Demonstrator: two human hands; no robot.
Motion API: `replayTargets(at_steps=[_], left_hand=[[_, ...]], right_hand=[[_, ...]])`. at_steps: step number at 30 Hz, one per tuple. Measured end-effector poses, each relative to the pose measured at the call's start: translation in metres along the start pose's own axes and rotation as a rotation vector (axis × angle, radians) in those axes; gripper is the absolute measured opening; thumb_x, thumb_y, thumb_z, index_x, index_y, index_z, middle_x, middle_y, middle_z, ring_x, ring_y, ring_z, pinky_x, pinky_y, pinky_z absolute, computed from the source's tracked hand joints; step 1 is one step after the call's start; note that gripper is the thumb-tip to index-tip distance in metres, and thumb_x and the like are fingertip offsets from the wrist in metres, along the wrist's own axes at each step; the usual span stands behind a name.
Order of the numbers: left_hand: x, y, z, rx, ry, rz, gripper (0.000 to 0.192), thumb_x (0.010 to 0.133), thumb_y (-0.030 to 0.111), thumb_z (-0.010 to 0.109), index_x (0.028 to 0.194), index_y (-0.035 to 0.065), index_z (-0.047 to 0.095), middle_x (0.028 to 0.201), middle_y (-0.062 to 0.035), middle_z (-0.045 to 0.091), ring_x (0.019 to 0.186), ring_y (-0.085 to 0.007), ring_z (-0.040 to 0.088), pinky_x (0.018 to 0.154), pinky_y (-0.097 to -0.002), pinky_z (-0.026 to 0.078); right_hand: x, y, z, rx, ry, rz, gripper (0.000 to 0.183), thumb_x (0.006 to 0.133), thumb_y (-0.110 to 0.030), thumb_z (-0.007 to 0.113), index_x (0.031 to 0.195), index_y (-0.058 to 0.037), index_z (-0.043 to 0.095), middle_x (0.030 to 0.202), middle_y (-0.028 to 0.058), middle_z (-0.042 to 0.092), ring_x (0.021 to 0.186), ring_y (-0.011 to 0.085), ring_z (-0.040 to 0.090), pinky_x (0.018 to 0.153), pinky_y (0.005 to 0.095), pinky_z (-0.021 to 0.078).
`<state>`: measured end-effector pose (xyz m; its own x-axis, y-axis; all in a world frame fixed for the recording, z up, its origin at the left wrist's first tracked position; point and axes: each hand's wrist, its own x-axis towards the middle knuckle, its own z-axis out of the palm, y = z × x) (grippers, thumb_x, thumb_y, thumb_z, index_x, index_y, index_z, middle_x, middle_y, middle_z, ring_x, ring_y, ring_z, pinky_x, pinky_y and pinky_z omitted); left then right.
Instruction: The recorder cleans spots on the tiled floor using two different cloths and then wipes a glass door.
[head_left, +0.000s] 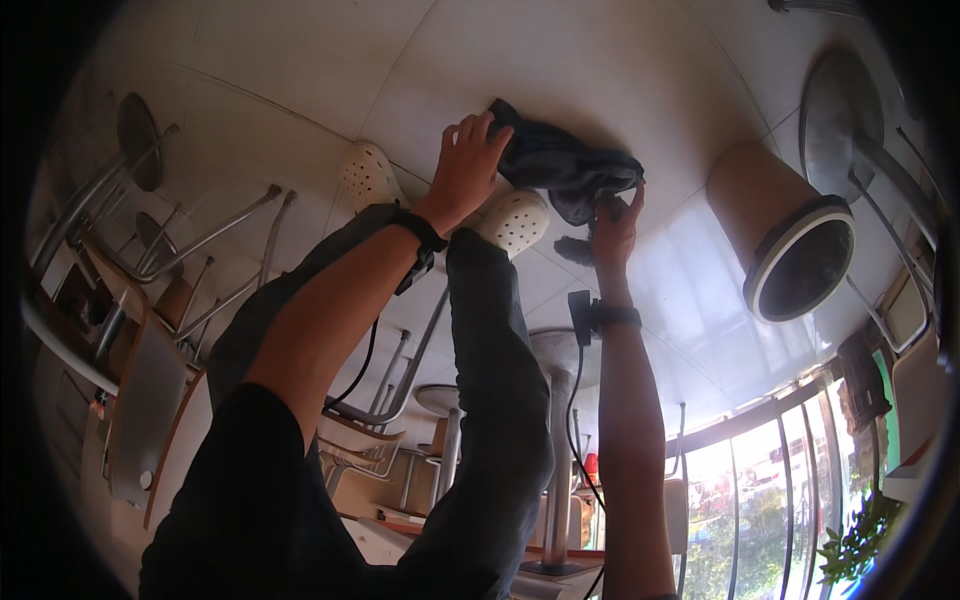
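A crumpled dark piece, cloth or a soft bag (562, 154), stretches just above the pale tiled floor between my two hands. My left hand (466, 166) pinches its left end, thumb towards the middle. At the opposite end my right hand (616, 234) grips it, one finger extended along the edge. A dark, fuzzy-looking clump (574, 250) shows beside the right palm; whether it is part of the same piece I cannot tell. Both wrists carry black bands with small devices and cables. Below the piece are my perforated cream clogs (516, 223).
A brown waste bin (765, 217) with a pale rim and dark liner edge stands at the right. Round metal table bases (836, 120) and metal chair legs (240, 225) flank the floor. A barred window (750, 480) and a leafy plant (855, 544) appear lower right.
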<state>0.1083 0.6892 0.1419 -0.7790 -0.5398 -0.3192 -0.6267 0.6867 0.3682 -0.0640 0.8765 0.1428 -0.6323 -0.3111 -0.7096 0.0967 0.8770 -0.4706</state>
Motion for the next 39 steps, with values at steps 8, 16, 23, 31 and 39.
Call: replayTargets(at_steps=[8,16,23,31,39], left_hand=[[0.013,0.008,0.075,-0.004,-0.345,0.262,0.069,0.091,0.036,0.059,0.150,0.0180,0.027,0.157,-0.0014,0.023,0.144,-0.0207,0.021,0.116,-0.0472,0.021],[0.066,-0.048,0.073,0.286,-0.132,0.157,0.071,0.092,0.059,0.044,0.152,0.0292,0.020,0.160,0.0071,0.013,0.145,-0.0141,0.015,0.115,-0.0550,0.008],[0.038,-0.095,0.075,0.004,0.044,-0.286,0.073,0.091,0.055,0.048,0.150,0.0168,0.028,0.158,-0.0072,0.017,0.145,-0.0271,0.016,0.105,-0.0685,0.019],[-0.009,-0.109,0.064,-0.113,-0.124,-0.613,0.069,0.091,0.050,0.052,0.146,0.0113,0.036,0.157,-0.0117,0.018,0.147,-0.0299,0.008,0.106,-0.0716,0.011],[0.028,-0.143,0.045,-0.340,-0.006,-0.512,0.076,0.089,0.047,0.057,0.152,0.0239,0.022,0.160,0.0036,0.013,0.147,-0.0177,0.009,0.111,-0.0653,0.010]], right_hand=[[0.052,0.054,0.068,-0.237,0.062,-0.012,0.077,0.090,-0.019,0.052,0.149,0.0041,0.008,0.152,0.0336,0.008,0.141,0.0460,0.017,0.114,0.0489,0.0234],[0.176,-0.035,0.063,-0.440,0.447,-0.366,0.066,0.090,-0.015,0.047,0.148,0.0001,0.019,0.154,0.0297,0.009,0.137,0.0559,0.014,0.112,0.0588,0.0193],[0.193,-0.203,0.172,-0.614,0.205,-0.863,0.072,0.082,-0.016,0.055,0.148,-0.0046,0.029,0.158,0.0158,0.017,0.141,0.0454,0.020,0.110,0.0579,0.0226],[0.099,-0.194,0.217,-0.826,-0.317,-1.088,0.073,0.090,-0.038,0.056,0.149,-0.0071,0.027,0.158,0.0109,0.019,0.143,0.0379,0.019,0.116,0.0524,0.0154],[0.183,-0.222,0.213,-0.763,0.287,-0.952,0.084,0.090,-0.051,0.056,0.149,-0.0007,0.023,0.156,0.0192,0.019,0.141,0.0418,0.023,0.115,0.0486,0.0221]])
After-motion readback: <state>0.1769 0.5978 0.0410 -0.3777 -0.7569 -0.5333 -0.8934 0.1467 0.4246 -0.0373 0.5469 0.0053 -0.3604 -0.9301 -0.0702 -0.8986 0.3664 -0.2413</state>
